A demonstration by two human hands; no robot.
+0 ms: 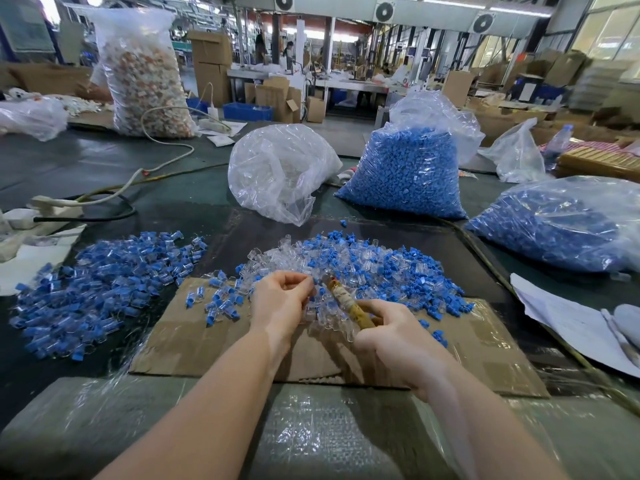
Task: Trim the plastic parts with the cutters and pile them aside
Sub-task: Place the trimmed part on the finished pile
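My left hand (281, 299) pinched a small plastic part (313, 281), frame centre; my right hand (388, 336) gripped the tape-wrapped cutters (346, 299); assembled blue-and-clear pile (100, 285), left.

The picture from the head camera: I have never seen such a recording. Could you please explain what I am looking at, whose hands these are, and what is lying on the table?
There is no robot here. A person wears a camera on the head, so you look forward and down at their two bare arms. The left hand pinches a small part at its fingertips. The right hand has its grip on a taped tool handle, probably the cutters. In front of the hands, on a cardboard sheet, lies a mixed heap of clear and blue plastic parts. A second pile lies to the left. Behind stand a clear bag and two bags of blue parts.
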